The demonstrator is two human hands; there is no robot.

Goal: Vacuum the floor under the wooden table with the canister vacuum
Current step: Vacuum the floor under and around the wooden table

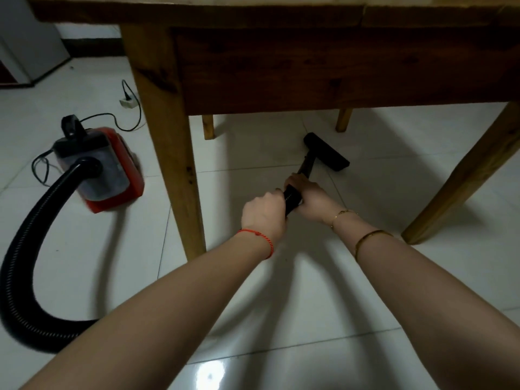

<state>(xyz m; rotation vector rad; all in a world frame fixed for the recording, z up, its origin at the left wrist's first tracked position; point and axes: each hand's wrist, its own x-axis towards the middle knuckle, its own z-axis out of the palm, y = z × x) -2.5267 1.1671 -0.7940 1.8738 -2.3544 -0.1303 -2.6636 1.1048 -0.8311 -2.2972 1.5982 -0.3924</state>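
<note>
A wooden table (323,71) fills the upper part of the view. Beneath it, on the white tiled floor, lies the black floor nozzle (326,151) at the end of the dark wand (292,197). My left hand (264,212) grips the wand's near end. Just ahead of it, my right hand (308,197) grips the same wand, fingers curled round it. To the left of the table stands the red and grey canister vacuum (104,170), outside the legs. Its ribbed black hose (25,263) loops along the left edge and passes behind my left forearm.
The near left table leg (168,142) stands between the canister and the wand. The near right leg (464,181) slants at the right; two far legs (208,126) show behind. A white power strip (128,102) with the black cord lies left, a grey cabinet (28,43) beyond.
</note>
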